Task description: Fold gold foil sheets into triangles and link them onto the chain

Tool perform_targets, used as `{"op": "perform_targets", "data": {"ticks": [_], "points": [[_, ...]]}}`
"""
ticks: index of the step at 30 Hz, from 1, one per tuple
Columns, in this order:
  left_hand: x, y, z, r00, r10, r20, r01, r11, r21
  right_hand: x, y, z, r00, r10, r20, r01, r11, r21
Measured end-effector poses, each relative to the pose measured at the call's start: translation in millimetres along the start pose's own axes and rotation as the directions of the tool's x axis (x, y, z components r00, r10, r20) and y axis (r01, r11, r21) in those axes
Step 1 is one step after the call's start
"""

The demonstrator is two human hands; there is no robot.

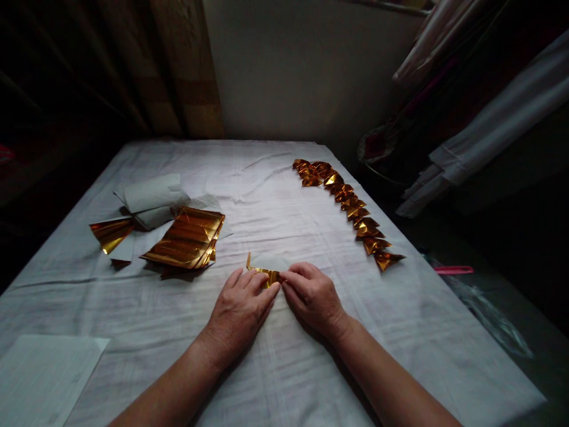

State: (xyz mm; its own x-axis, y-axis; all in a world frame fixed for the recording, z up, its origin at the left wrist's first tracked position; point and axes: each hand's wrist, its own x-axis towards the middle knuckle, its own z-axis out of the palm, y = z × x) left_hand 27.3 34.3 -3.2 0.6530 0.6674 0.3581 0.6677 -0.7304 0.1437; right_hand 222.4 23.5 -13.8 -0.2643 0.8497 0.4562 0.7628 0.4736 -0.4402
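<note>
A sheet of gold foil paper [269, 261], its pale back facing up, lies on the cloth in front of me. A gold strip is folded over along its near edge, and a narrow fold stands up at its left end. My left hand [240, 308] presses that near strip, with thumb and fingers closed together on it. At the right end, my right hand [315, 296] pinches the same sheet between bent fingers and thumb. Part of the sheet is hidden beneath both hands.
A stack of gold foil sheets [186, 237] lies to the left, with loose pale sheets [153, 193] behind it. Several folded gold foil pieces [351, 204] form a curved row on the right. A white sheet [48, 376] rests near left on the cloth-covered table [284, 367].
</note>
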Motion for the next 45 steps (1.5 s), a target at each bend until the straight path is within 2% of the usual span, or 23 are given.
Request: {"op": "perform_targets", "data": {"ticks": [6,9,15,22,28,32,39,45], "points": [[-6,-15,6.2,0.999,-0.023,-0.049,0.017,0.994,-0.11,-1,-8,-3,0.99,0.042,0.138,-0.029,0.995,-0.093],[-11,-29,9.1,0.991,-0.102,-0.087,0.088,0.985,-0.146,0,-11,-3,0.987,0.07,0.146,-0.052,0.991,-0.12],[-13,-45,10.1,0.991,-0.133,-0.03,0.126,0.977,-0.169,3,-15,0,0.983,0.104,0.149,-0.079,0.983,-0.165],[-8,-42,5.2,0.987,-0.161,-0.009,0.158,0.974,-0.163,13,-11,3,0.981,0.074,0.177,-0.041,0.983,-0.18],[-8,-40,-0.1,0.984,-0.178,0.028,0.18,0.971,-0.157,21,-2,5,0.977,-0.049,0.205,0.091,0.975,-0.203],[-8,-40,-0.7,0.984,-0.179,0.026,0.18,0.972,-0.148,20,2,5,0.98,-0.106,0.167,0.137,0.973,-0.187],[-7,-40,2.5,0.991,-0.13,-0.043,0.126,0.988,-0.089,15,2,5,0.989,-0.081,0.127,0.096,0.988,-0.117],[-8,-39,1.5,0.989,-0.142,-0.038,0.137,0.986,-0.095,13,7,4,0.993,0.029,0.115,-0.026,0.999,-0.026]]}}
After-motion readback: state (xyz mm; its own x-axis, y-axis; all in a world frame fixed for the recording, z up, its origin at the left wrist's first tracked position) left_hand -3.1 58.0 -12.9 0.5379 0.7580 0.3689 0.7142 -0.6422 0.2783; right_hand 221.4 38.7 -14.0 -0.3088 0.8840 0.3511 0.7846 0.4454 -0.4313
